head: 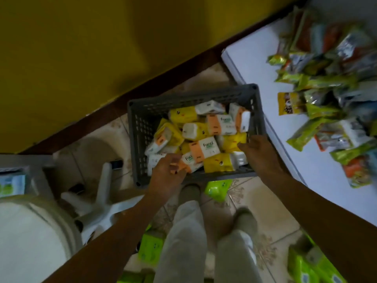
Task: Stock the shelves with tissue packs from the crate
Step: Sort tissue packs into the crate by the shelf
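Observation:
A grey plastic crate (142, 119) stands on the tiled floor below me, filled with several yellow, orange and white tissue packs (204, 148). My left hand (166, 174) reaches over the crate's near rim, its fingers curled on an orange-and-white pack (188, 162) at the front. Over the right near corner of the crate hovers my right hand (259, 154), fingers relaxed and touching a yellow pack (232, 141). The white shelf (265, 64) lies to the right of the crate.
Several snack packets (326, 99) crowd the white shelf. Green packs (218, 189) lie on the floor near my feet and at lower right. A white chair base (102, 203) and a round white object (30, 231) sit to the left. A yellow wall rises behind.

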The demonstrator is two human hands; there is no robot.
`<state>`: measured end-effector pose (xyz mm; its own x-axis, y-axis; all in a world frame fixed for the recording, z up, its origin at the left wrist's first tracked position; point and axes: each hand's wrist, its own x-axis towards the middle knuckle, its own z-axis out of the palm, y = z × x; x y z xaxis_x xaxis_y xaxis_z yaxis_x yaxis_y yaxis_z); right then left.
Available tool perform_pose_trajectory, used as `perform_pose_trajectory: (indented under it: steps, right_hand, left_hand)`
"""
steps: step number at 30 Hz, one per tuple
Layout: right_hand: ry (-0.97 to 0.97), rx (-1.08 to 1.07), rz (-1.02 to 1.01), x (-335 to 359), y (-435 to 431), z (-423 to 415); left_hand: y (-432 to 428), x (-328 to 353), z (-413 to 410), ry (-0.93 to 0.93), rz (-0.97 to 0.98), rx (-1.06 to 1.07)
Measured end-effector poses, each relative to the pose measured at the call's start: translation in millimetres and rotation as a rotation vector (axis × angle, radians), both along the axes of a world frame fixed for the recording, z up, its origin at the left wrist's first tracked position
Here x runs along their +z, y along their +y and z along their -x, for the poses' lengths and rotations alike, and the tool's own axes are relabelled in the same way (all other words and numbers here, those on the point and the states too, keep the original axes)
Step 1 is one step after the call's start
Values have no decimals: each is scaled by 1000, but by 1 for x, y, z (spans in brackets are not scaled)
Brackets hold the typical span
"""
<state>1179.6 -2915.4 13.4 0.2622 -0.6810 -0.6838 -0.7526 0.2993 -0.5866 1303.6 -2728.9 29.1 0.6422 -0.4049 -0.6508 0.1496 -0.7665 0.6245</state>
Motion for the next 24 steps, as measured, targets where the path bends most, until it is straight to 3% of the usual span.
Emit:
perform_pose_trajectory:
  steps: [2,7,16,21,24]
  right_hand:
    - [-2,-103,-92,-33,-1,-7]
    - [-141,-612,-328,-106,-25,-38]
    - [-150,-790,-456,-216,-11,-72]
    - [-317,-977,-504,-201,-18,-82]
    - [-340,-825,-498,-163,-21,-81]
  left_hand:
    - [-5,-28,-6,58,-3,39]
    - [-24,-90,-12,89,19,109]
    - [-35,-168,-21,88,63,110]
    - [-46,-169,-21,87,92,82]
    - [-57,-149,-20,96,136,78]
